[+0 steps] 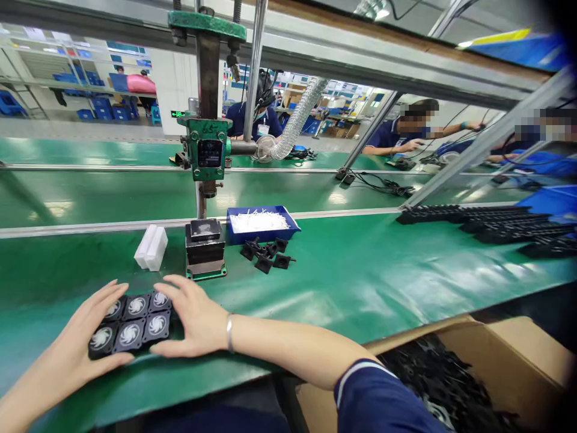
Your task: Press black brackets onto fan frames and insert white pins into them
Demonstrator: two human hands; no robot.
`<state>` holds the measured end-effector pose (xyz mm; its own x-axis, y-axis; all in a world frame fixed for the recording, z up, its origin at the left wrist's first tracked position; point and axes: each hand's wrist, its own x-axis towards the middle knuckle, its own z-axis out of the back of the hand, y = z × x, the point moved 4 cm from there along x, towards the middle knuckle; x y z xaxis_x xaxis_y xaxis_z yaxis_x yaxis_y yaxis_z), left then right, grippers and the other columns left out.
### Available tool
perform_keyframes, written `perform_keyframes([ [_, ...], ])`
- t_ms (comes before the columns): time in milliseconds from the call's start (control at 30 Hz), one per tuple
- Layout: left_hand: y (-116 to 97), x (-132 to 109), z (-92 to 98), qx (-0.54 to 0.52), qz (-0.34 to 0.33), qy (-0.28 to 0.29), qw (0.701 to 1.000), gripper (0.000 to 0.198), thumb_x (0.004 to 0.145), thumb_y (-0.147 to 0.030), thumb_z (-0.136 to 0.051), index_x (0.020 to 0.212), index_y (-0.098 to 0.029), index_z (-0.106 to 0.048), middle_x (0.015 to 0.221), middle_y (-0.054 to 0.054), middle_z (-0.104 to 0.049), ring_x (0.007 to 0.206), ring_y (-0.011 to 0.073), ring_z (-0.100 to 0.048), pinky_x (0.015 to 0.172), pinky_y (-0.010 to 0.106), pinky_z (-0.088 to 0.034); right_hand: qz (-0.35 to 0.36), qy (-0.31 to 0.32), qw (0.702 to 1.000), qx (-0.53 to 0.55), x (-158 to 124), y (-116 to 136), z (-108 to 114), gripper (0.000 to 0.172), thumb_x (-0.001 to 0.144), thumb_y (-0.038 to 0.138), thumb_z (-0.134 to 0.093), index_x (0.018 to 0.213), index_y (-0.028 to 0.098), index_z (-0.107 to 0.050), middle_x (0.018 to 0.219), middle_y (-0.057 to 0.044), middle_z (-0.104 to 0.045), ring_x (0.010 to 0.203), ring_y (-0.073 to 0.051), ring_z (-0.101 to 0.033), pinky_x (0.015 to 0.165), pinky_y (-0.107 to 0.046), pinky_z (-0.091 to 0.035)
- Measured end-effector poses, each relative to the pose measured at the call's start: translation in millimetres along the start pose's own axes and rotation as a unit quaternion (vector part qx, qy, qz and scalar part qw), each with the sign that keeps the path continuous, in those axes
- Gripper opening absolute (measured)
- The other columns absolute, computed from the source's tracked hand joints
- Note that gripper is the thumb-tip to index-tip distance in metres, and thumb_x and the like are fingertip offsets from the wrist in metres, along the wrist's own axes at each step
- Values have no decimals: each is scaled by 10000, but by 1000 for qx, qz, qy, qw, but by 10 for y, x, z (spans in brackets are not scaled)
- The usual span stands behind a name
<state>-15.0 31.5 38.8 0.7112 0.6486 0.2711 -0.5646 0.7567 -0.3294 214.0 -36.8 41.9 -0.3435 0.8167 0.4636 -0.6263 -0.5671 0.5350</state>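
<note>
I have left hand (81, 338) and right hand (201, 320) gripping opposite ends of six fans (130, 334) front-left of the press (208, 150), already grouped two-by-three; black parts (264, 263) right of it lie loose, can't tell how much is left.

Six black square pieces (135, 320), each showing a pale swirl of curved blades, lie face up on the green mat (279, 300). They are set closely in two rows of three, between the left hand (85, 337) and the right hand (196, 319).
</note>
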Motion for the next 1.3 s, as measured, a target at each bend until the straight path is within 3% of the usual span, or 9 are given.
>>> perform_keyframes([
  [100,-270,12,178,13,33,-30,999,790,873,-499,-592,1524,-360,-167,1567,66,-280,1417,354,-330,1119,614,-356,-46,-111,990,-77,-255,-209,588,615,884,407,-627,1400,182,-378,1340,-138,-452,1285,-255,-404,1110,-432,-372],
  [167,-555,58,236,14,19,-52,998,760,881,-507,-586,1513,-308,-215,1541,97,-319,1388,332,-367,1121,560,-366,-116,-195,953,-202,-532,-484,984,425,923,353,-565,1286,149,-480,1222,-159,-510,1188,-285,-445,1051,-488,-387],
  [300,-1038,210,170,77,-43,-58,994,599,830,-436,-699,1329,-216,-450,1325,119,-538,1229,313,-503,1047,497,-373,-203,-240,874,-371,-1060,-1038,1362,517,936,513,-503,1165,51,-534,1058,-218,-533,1031,-343,-474,905,-535,-436],
  [433,-1155,277,8,135,-39,-16,990,425,767,-189,-767,1125,-170,-539,1120,75,-638,1106,290,-552,967,442,-356,-193,-221,879,-376,-1270,-1208,1313,462,961,531,-454,1015,91,-586,979,-184,-533,953,-316,-497,832,-494,-454],
  [600,-1111,197,-57,148,-26,-28,988,369,786,-135,-735,1102,-175,-548,1066,54,-665,1087,297,-558,911,417,-357,-91,-178,925,-323,-1107,-915,1167,143,959,291,-544,922,157,-580,971,-115,-577,932,-256,-532,827,-447,-459],
  [700,-1167,151,-108,97,-23,-17,995,299,831,-179,-695,1096,-186,-557,1064,59,-658,1046,289,-584,886,409,-397,-17,-109,952,-285,-1020,-710,1026,7,931,173,-558,924,172,-560,1073,-129,-588,1062,-274,-523,900,-482,-471],
  [800,-1308,143,-256,-26,-16,4,1000,337,864,-227,-679,1166,-202,-532,1142,64,-638,1050,254,-603,905,377,-457,33,-6,975,-219,-1011,-523,834,84,930,107,-491,952,175,-536,1193,-149,-568,1123,-266,-524,913,-466,-504],
  [1067,-1505,235,-826,-353,91,3,931,516,860,-265,-699,1309,-269,-447,1252,46,-602,1176,206,-575,1036,359,-466,-121,48,990,-56,-1035,-271,748,165,968,183,-495,1132,184,-521,1131,-122,-539,1077,-247,-527,936,-432,-498],
  [1300,-1480,215,-966,-473,152,-8,868,591,813,-238,-740,1313,-235,-426,1198,78,-618,1143,209,-605,1019,364,-488,-189,46,979,67,-1020,-432,698,161,966,223,-558,1106,202,-634,883,-42,-566,733,-159,-549,689,-293,-520],
])
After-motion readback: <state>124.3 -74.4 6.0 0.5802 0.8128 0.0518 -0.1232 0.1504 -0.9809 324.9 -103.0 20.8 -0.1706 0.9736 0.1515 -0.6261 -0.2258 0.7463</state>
